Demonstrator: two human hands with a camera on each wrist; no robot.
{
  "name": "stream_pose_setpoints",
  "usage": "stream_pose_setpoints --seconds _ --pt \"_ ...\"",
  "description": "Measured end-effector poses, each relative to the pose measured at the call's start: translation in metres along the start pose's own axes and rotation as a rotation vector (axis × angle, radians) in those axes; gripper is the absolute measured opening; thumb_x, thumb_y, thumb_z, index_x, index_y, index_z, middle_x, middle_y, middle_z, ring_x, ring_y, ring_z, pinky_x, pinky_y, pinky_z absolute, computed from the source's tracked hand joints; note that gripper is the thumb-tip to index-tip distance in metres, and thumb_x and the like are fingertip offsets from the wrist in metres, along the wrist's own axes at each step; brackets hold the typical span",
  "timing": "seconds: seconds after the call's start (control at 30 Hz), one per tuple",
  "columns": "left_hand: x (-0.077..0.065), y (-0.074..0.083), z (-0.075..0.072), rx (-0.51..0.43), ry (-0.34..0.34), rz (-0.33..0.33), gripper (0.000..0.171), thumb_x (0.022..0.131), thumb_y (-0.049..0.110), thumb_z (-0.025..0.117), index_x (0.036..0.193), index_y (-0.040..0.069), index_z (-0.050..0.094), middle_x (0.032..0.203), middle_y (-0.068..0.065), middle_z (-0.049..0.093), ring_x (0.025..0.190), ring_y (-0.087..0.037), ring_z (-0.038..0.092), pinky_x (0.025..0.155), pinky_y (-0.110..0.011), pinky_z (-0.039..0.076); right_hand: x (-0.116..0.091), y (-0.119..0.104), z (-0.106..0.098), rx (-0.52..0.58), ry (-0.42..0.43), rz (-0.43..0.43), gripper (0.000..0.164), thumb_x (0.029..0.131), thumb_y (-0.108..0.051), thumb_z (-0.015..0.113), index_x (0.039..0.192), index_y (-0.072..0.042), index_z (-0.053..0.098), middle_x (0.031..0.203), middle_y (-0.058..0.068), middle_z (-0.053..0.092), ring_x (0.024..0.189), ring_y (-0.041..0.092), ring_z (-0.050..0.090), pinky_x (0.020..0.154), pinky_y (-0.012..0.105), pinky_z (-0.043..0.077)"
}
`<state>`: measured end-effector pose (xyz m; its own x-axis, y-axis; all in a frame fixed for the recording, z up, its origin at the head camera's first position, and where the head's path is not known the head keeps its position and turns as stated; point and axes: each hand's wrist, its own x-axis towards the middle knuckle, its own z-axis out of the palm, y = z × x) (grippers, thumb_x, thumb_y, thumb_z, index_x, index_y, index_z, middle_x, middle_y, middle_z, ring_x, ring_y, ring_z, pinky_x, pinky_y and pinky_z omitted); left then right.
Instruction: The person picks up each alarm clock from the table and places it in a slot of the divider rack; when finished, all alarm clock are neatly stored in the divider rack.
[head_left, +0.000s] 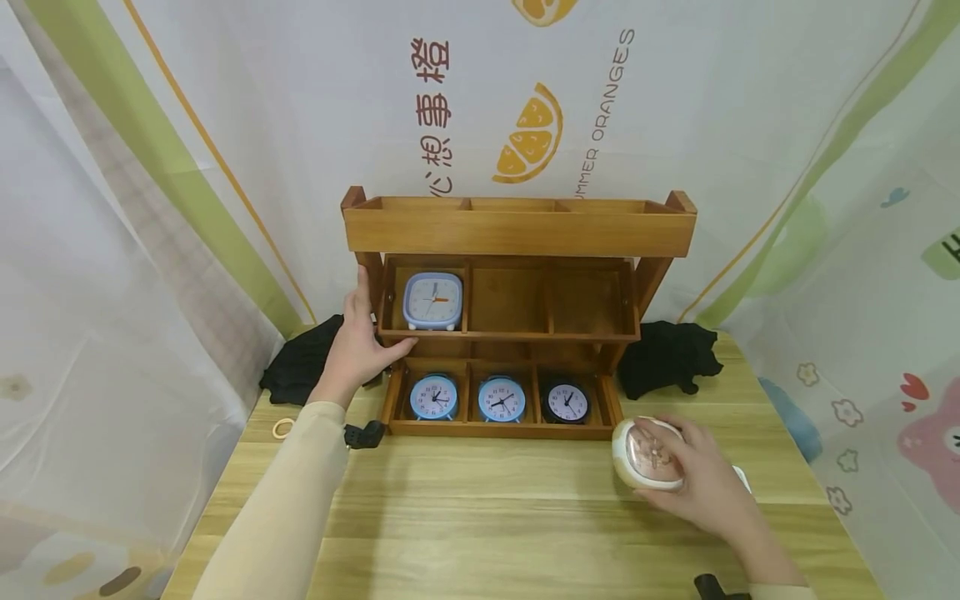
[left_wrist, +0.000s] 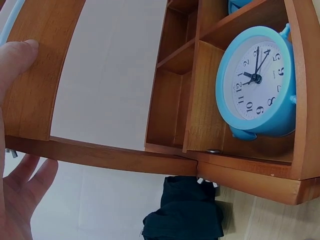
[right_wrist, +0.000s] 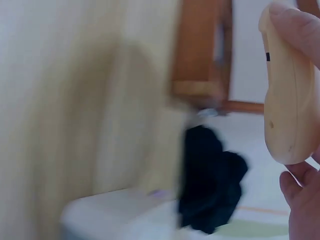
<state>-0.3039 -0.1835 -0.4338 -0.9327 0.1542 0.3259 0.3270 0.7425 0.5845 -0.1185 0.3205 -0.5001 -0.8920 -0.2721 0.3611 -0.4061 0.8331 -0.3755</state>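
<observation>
A tiered wooden shelf [head_left: 517, 233] stands at the back of the table. My left hand [head_left: 362, 346] holds its left side at the middle tier; the left wrist view shows the thumb [left_wrist: 22, 57] on a board and fingers behind the side post. My right hand [head_left: 708, 475] grips a cream clock [head_left: 651, 454] above the table, right of the shelf's lower front corner. That clock's side [right_wrist: 290, 100] shows in the right wrist view. On the middle tier's left compartment sits a lavender clock [head_left: 432, 302]. Below are two blue clocks [head_left: 433, 397] and a black clock [head_left: 567, 402].
Black cloth bundles flank the shelf, one at the left [head_left: 303, 362] and another at the right [head_left: 667, 358]. A wooden ring [head_left: 282, 428] and a small black object [head_left: 365, 434] lie by my left arm. A white item [head_left: 741, 477] shows partly behind my right hand.
</observation>
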Motion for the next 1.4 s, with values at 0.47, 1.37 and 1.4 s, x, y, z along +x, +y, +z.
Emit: stream_pose_setpoints --seconds 0.47,1.37,1.4 --pt "-0.002 -0.001 -0.002 -0.007 -0.012 0.008 0.135 0.087 0.039 0.085 0.162 0.038 -0.027 0.167 -0.028 0.012 0.109 -0.052 0.060 0.086 -0.063 0.053 0.118 -0.054 -0.029 0.087 0.110 -0.132 0.104 0.060 -0.035 0.104 0.152 -0.029 0.055 0.153 0.015 0.046 0.135 0.041 0.038 0.095 0.063 0.043" --pt "-0.001 0.002 -0.004 0.027 -0.022 -0.005 0.134 0.087 0.042 0.083 0.161 0.037 -0.028 0.164 -0.030 0.014 0.099 -0.049 0.062 0.079 -0.060 0.055 0.257 -0.105 0.031 0.124 0.044 -0.031 0.095 0.073 -0.055 0.093 0.154 -0.032 0.051 0.164 0.004 0.037 0.154 0.028 0.028 0.126 0.059 0.000" --pt "-0.001 0.002 -0.004 0.029 -0.024 -0.005 0.133 0.087 0.042 0.082 0.161 0.037 -0.028 0.164 -0.030 0.014 0.098 -0.049 0.062 0.079 -0.059 0.055 0.258 -0.105 0.033 0.103 0.036 -0.025 0.095 0.073 -0.056 0.092 0.155 -0.033 0.050 0.165 0.003 0.036 0.155 0.027 0.027 0.126 0.059 0.000"
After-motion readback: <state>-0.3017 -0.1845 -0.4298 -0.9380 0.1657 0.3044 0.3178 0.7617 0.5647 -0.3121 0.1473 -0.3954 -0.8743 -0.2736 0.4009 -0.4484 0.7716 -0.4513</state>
